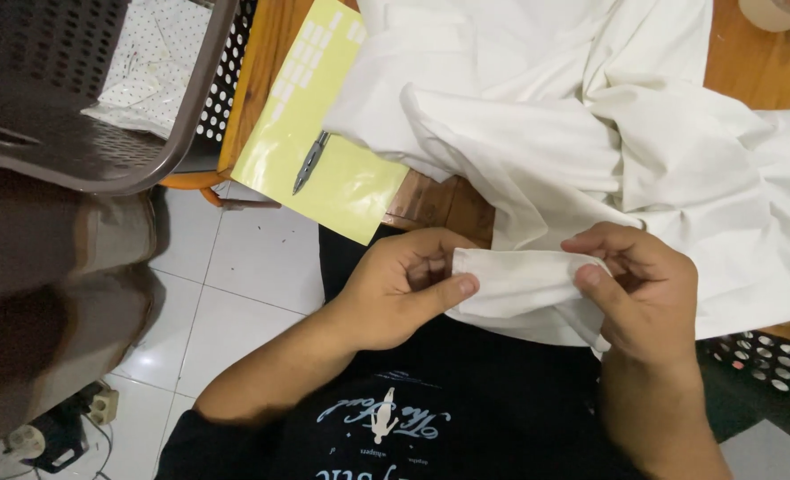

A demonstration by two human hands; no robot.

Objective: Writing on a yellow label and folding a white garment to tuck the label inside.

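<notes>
Head view: left hand [395, 289] and right hand [635, 284] each pinch one end of a folded edge of the white fabric [590, 133], thumbs pressed on top, other fingers curled under. The fold hangs just off the wooden table [750, 62] edge, over the lap; the rest is bunched on the table. To do it well, I'd keep even tension between both pinches and the edge layers aligned (no twist). Yellow sheet [324, 124] with pen [310, 162] lies left; brown perforated basket [75, 89] beyond.
</notes>
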